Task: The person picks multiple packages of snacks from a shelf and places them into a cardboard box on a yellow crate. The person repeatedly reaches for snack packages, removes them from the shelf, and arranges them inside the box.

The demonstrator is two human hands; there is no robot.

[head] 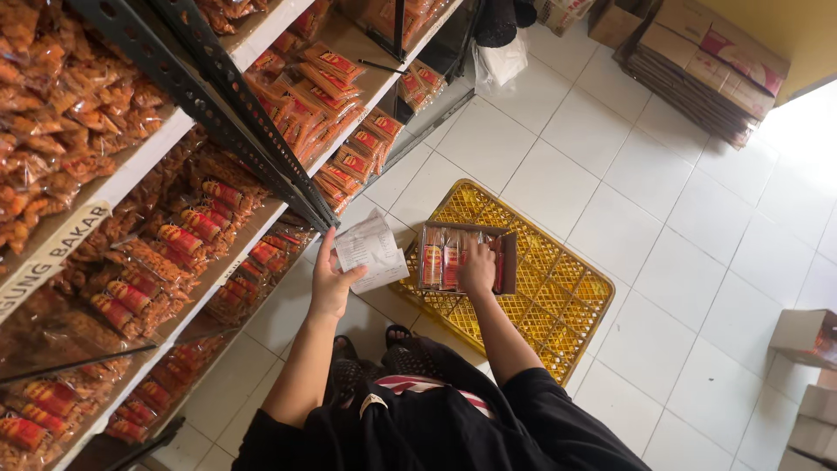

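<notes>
Brown cardboard, an open box (466, 257) lying over the yellow plastic crate (558, 296) on the white tiled floor (680, 262), long axis running left to right, opening facing up. Red-and-orange packets stand in a row inside. The right hand (478, 270) reaches in, fingers hidden. The left hand (330, 283) pinches a white paper slip (370, 249) beside the snack shelves (174, 227).

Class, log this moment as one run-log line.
left hand: holds paper slip | right hand: in open box of packets | box: on yellow crate
</notes>
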